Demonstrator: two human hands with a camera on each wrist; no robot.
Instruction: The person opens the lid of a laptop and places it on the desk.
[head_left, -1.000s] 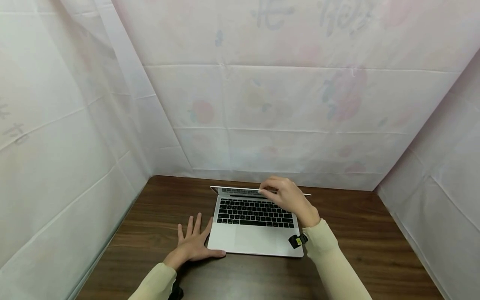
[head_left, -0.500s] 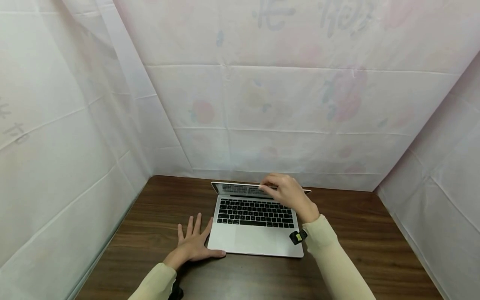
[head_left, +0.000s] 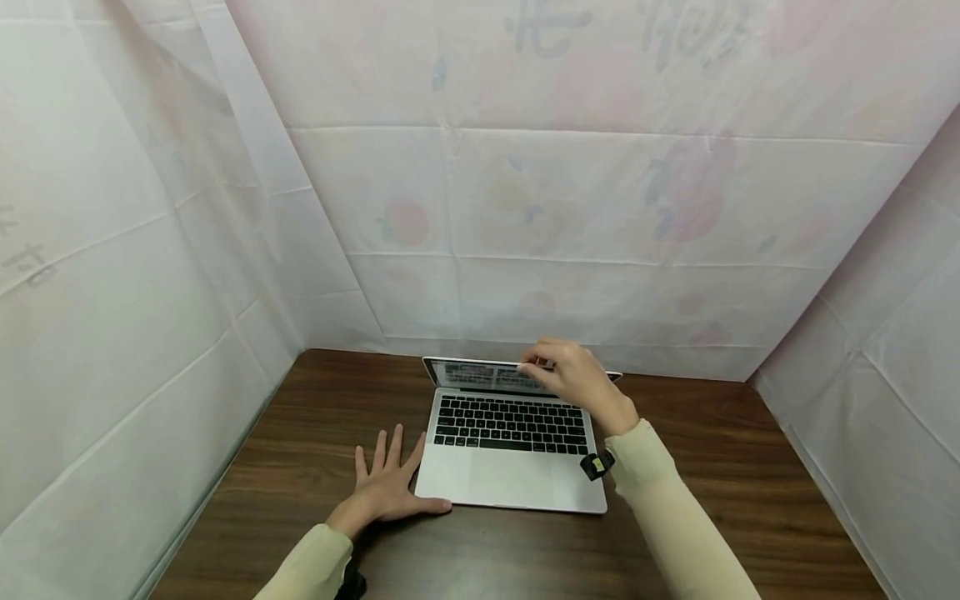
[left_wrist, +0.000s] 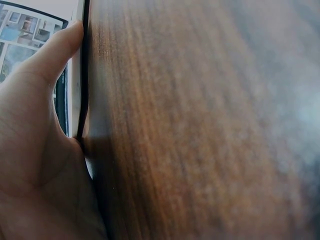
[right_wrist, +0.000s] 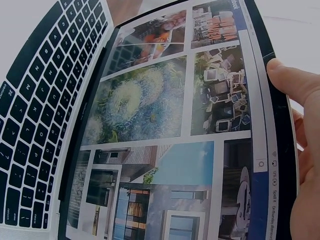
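A silver laptop (head_left: 512, 479) with black keys lies on the wooden table, its screen (head_left: 480, 377) raised and lit with pictures. At the top edge of the lid, right of the middle, my right hand (head_left: 573, 379) pinches the rim, thumb (right_wrist: 292, 80) on the screen side and fingers behind. My left hand (head_left: 386, 487) lies beside the front left corner with fingers spread on the table. Its thumb (left_wrist: 55, 52) rests against the laptop's front edge. In the right wrist view the screen (right_wrist: 140, 105) shows a page of photos.
The dark brown table (head_left: 300, 442) extends on both sides of the laptop. A white printed cloth (head_left: 562, 208) hangs close behind the table, with more cloth at left and right. A black wrist device (head_left: 597, 465) sits at the right cuff.
My right hand has moved back and up with the top of the lid, which has tilted away, so more of the screen shows. My left hand has stayed in place.
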